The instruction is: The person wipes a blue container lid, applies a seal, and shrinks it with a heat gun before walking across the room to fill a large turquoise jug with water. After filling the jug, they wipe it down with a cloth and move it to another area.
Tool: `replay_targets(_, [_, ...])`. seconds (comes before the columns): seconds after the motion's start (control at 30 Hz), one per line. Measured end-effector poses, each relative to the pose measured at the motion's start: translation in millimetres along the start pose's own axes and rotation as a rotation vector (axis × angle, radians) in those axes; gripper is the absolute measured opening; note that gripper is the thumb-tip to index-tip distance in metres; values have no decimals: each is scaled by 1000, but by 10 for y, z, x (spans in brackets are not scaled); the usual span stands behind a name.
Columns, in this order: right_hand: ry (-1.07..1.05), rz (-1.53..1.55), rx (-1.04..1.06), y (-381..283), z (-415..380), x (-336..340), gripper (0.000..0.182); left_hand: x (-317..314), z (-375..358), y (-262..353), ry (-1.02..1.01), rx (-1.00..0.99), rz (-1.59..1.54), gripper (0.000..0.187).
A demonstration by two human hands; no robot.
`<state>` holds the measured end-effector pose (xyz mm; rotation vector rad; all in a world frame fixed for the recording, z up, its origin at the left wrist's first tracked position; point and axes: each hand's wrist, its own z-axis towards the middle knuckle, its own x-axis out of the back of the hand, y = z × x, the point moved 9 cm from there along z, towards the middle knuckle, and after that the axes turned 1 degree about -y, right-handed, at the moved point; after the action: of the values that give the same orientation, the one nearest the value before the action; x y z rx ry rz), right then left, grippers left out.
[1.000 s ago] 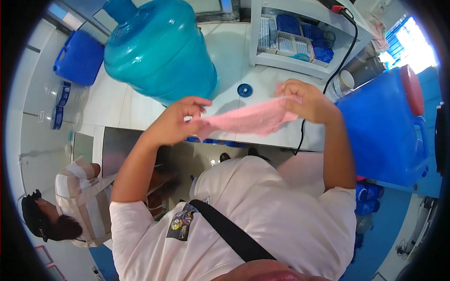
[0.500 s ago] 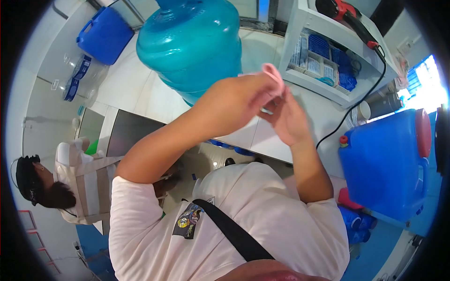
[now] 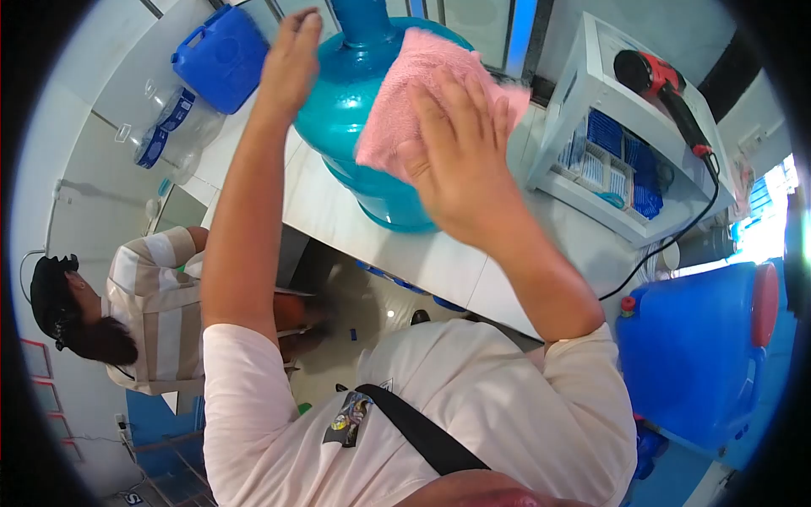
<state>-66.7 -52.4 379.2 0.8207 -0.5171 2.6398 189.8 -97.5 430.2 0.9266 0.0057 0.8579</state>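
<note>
lying under right hand (spread): pink cloth, against teal bottle; left hand: can't tell.

Right hand flat, left hand farther forward

Looks like water-refilling shop | large round teal plastic jug | boxy blue plastic containers | clear plastic bottles | white counter

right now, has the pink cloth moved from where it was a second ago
Yes. Against the teal jug, the pink cloth has moved left and forward, from in front of it onto its side, under the right hand.
</note>
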Motion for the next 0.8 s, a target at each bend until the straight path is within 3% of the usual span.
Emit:
replay_targets(0.03, [13, -163, 0, -76, 28, -63, 52, -105, -32, -49, -55, 31, 18, 42])
replay_targets(0.1, [2, -122, -41, 149, 233, -108, 45, -199, -64, -61, -104, 67, 36, 41])
replay_targets(0.17, [59, 152, 69, 554, 601, -237, 39, -223, -118, 6, -165, 109, 153, 48])
replay_targets(0.23, [-443, 610, -225, 797, 1103, -596, 36, -216, -122, -60, -165, 127, 135, 47])
replay_targets(0.3, [-867, 682, -446, 1002, 1412, -1038, 37, -225, -87, -60, -165, 131, 115, 45])
replay_targets(0.43, [-946, 422, -452, 1139, 1588, -1226, 38, -213, -100, -49, -124, 155, 156, 44])
replay_targets(0.57, [-514, 1237, -358, 1122, 1053, -855, 42, -218, -140, 32, -120, 177, 150, 44])
replay_targets(0.6, [-334, 521, 63, 982, 871, -596, 46, -201, -128, -18, -112, 181, 156, 44])
replay_targets(0.67, [-85, -76, 386, 270, 312, -251, 49, -233, -50, -92, -160, 100, 159, 43])
replay_targets(0.7, [-66, -7, 355, -1, 303, -271, 48, -152, 95, -154, -151, 102, 169, 43])
replay_targets(0.73, [-46, 63, 327, -272, 294, -289, 47, -144, 237, -337, -279, 259, 68, 44])
replay_targets(0.77, [-22, -9, 352, -490, 345, -376, 48, -167, 270, -434, -409, 419, -36, 44])
replay_targets(0.8, [4, -84, 376, -689, 419, -448, 49, -158, 304, -333, -474, 458, 25, 47])
